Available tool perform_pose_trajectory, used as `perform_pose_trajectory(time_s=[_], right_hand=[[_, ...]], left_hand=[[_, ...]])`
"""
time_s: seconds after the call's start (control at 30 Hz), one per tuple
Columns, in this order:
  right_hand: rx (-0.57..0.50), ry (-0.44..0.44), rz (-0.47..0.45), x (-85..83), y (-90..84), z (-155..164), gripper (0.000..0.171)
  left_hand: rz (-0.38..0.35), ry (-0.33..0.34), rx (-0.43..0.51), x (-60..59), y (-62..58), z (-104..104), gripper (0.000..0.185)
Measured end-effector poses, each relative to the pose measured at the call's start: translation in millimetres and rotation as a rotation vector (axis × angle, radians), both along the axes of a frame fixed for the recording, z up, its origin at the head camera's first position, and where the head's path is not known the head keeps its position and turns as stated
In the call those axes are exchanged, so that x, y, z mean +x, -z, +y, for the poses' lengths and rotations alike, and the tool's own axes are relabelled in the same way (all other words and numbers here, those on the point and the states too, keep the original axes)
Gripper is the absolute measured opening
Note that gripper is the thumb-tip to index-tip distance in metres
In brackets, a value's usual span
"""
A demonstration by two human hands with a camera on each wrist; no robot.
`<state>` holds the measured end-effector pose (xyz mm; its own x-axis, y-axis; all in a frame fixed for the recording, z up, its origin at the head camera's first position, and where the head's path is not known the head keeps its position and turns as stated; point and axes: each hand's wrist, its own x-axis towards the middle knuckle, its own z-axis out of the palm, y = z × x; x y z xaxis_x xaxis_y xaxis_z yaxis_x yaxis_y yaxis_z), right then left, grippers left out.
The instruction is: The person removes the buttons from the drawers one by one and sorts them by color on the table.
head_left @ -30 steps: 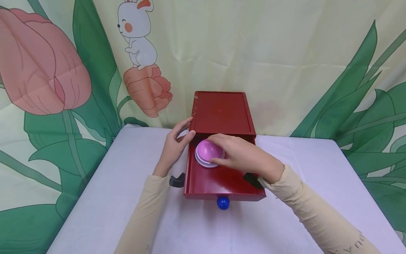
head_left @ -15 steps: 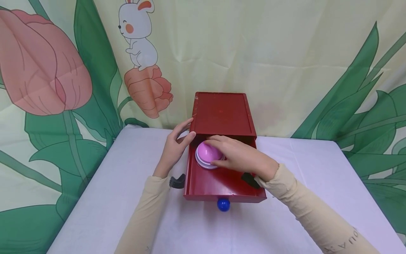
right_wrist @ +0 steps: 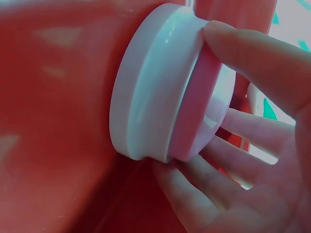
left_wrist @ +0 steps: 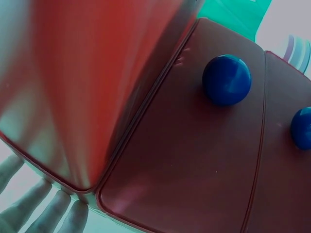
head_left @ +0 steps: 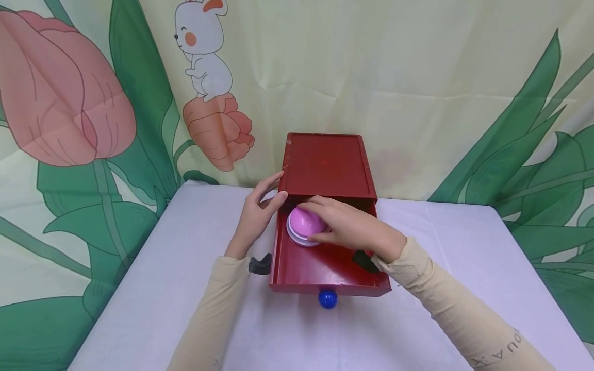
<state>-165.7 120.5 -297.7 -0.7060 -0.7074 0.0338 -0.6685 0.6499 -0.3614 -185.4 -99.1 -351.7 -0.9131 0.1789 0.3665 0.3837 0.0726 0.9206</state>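
Inside one red drawer (head_left: 325, 268), right hand (head_left: 355, 226) grips one pink button (head_left: 303, 222).

Hidden and cut-off parts

The right hand (head_left: 355, 226) covers the right side of the pink dome button (head_left: 303, 221); the red box (head_left: 325, 165) hides the drawer's (head_left: 315, 268) back end. In the left wrist view only fingertips (left_wrist: 58, 213) show at the bottom edge, and one blue knob (left_wrist: 302, 127) is cut by the right edge.
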Motion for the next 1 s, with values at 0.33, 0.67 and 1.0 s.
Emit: perform_pose_trajectory(time_s=[0.33,0.67,1.0], right_hand=[[0.003,-0.022,0.034,3.7,-4.9,-1,0.064],[-0.015,-0.008,0.074,12.1,-18.0,4,0.062],[-0.053,-0.025,0.164,21.4,-26.2,15,0.06]], left_hand=[[0.005,0.004,0.004,0.7,-0.4,0,0.05],[-0.006,0.001,0.0,2.3,-1.5,-1,0.051],[-0.011,-0.003,-0.021,1.7,-1.3,0,0.051]])
